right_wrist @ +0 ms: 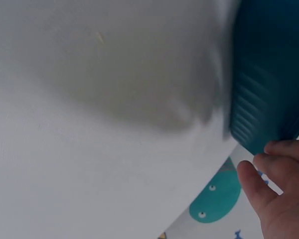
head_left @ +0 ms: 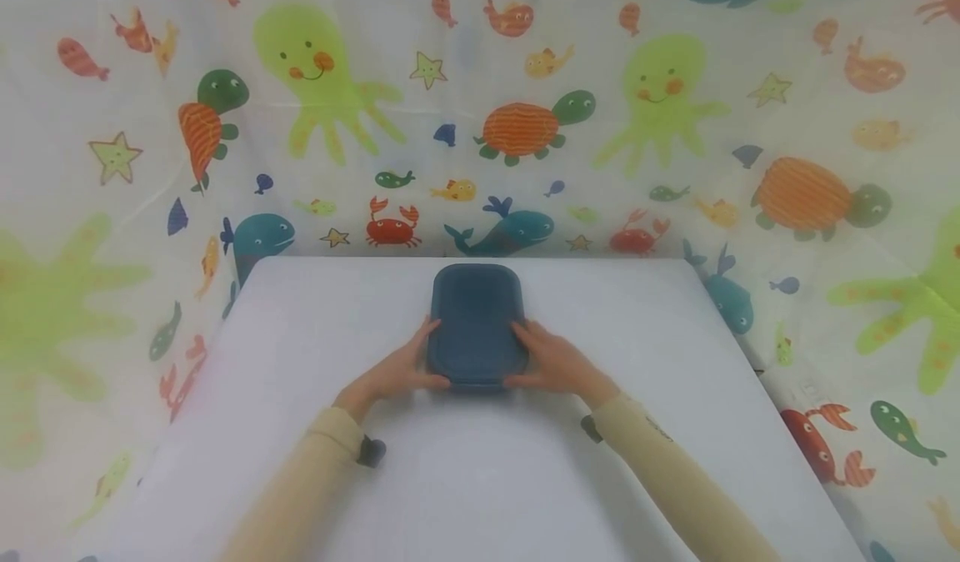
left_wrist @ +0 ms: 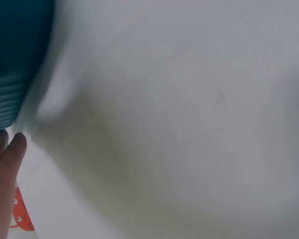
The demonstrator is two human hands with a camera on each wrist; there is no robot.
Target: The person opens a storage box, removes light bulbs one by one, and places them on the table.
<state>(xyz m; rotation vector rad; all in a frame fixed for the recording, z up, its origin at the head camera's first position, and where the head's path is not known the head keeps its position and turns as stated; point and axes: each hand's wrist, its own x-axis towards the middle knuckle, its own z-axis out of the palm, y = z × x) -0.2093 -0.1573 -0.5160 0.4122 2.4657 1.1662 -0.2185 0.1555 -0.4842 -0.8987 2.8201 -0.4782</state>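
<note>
A dark blue rectangular box point(head_left: 477, 320) with rounded corners lies on the far middle part of the table, its long side pointing away from me. My left hand point(head_left: 401, 368) holds its left near corner, fingers along the side and thumb at the near edge. On the opposite corner my right hand point(head_left: 558, 362) grips in the same way. Ribbed walls of the box point(left_wrist: 12, 59) show in the left wrist view, with left fingertips point(left_wrist: 19, 144) at its lower end. In the right wrist view, fingers point(right_wrist: 281, 172) lie by the box's end point(right_wrist: 269, 84).
The white table point(head_left: 480, 479) carries the box near its back edge. A curtain point(head_left: 450, 70) printed with sea animals hangs behind the table and along both sides. Small dark devices point(head_left: 371, 452) sit under the wrists, below beige sleeves point(head_left: 667, 470).
</note>
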